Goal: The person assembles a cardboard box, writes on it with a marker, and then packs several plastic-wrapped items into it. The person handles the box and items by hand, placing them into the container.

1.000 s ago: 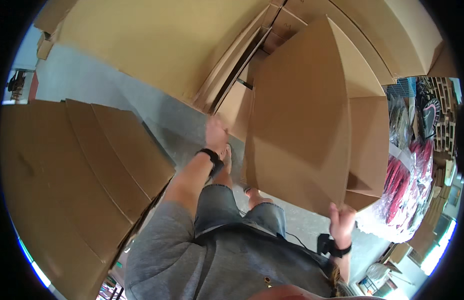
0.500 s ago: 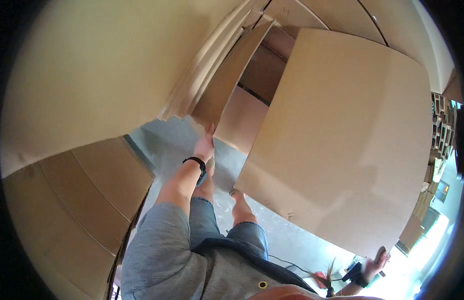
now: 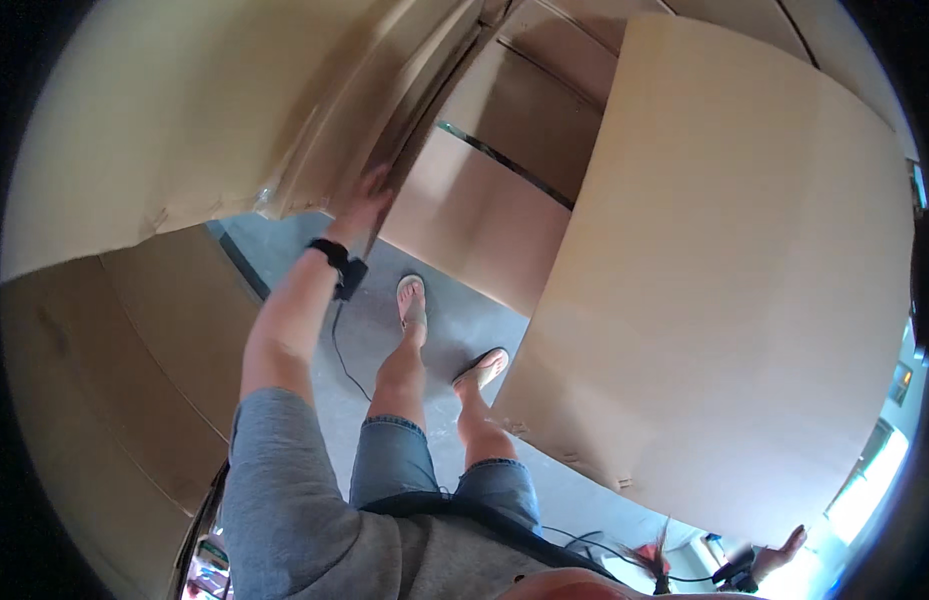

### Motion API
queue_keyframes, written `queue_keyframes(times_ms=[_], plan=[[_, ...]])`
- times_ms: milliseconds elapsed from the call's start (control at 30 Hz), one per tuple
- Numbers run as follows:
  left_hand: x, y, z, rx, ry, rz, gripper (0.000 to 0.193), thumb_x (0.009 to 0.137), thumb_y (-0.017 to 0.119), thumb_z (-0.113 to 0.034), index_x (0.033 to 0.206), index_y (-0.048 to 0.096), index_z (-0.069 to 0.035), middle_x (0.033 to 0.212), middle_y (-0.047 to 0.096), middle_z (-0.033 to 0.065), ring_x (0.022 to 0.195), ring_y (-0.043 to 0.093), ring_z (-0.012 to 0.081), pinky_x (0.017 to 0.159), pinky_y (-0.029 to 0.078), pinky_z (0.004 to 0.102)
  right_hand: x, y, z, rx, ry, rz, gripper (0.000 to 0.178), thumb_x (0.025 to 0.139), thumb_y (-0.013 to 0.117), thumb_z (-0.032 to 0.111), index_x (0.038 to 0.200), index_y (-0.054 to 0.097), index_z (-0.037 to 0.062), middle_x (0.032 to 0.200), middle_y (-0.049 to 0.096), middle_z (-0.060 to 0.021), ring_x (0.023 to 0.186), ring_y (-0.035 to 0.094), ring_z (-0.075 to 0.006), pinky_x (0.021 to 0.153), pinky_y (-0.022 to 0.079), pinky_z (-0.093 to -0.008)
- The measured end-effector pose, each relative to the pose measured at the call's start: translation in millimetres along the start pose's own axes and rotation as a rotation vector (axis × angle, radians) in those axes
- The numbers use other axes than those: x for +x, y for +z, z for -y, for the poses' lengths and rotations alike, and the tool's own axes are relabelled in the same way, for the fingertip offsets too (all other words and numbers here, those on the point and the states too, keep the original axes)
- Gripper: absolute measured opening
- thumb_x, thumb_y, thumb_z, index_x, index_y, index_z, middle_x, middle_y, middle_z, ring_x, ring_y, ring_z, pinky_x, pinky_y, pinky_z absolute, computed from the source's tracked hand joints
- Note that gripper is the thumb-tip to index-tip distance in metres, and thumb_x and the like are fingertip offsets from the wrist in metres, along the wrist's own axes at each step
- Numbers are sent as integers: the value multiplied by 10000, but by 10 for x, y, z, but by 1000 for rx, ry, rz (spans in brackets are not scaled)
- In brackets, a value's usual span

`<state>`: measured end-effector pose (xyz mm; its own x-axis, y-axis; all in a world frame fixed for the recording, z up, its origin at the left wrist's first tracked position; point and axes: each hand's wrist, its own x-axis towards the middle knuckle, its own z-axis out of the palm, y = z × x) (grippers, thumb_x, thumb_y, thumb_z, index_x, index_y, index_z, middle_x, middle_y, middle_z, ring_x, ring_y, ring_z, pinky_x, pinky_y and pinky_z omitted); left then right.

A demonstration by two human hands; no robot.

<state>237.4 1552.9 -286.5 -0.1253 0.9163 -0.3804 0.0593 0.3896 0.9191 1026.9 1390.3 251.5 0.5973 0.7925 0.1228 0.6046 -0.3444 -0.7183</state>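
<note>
Grey floor; cardboard panel at right; bright window, apparently, beyond.

Glare reaches me from the bright opening; shadow dims the cardboard recess; the left hand is blurred; outer edges bow.

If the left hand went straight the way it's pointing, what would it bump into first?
Probably the brown cardboard panel just past the left hand's fingertips. They're blurred and depth is unclear, so it might already be touching.

Panel: smooth, matt cardboard; shirt: matt cloth; shorts: denim.
</note>
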Motion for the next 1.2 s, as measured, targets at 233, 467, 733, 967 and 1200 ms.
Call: queue_keyframes(times_ms=[233,467,733,967,1200], plan=[[623,350,-548,-8,-85,363,576,879,388,-316,1348,135,-96,1358,248,80,1252,210,188,1017,163,290,12,-318,-199,-163,39,-63,470,863,418,327,1188,382,-12,1167,447,-147,1076,422,-255,908,345,-385],[557,402,-139,-58,37,208,672,816,504,-388,1325,208,-62,1374,202,130,1274,164,217,1026,127,315,47,-144,-314,-202,61,-112,456,865,428,316,1173,400,-18,1157,456,-149,1053,441,-247,901,350,-370],[470,397,-759,324,-141,113,431,835,507,-297,1159,474,-14,1054,572,108,973,506,153,846,363,249,54,-101,-443,-152,49,-156,440,866,438,305,1156,420,-25,1145,467,-152,1027,462,-238,893,355,-353],[330,299,-780,611,-76,-104,323,844,440,-306,926,599,-37,881,594,188,866,549,358,753,424,396,62,-120,-283,227,188,-72,417,834,504,289,1112,436,-15,1114,472,-123,1047,440,-197,889,347,-358],[262,270,-884,774,-192,-152,266,834,415,-255,948,596,-95,929,574,184,890,538,359,779,427,435,52,-89,-125,446,205,-44,322,816,539,257,1038,477,33,1063,515,-91,1018,465,-184,848,379,-345]])
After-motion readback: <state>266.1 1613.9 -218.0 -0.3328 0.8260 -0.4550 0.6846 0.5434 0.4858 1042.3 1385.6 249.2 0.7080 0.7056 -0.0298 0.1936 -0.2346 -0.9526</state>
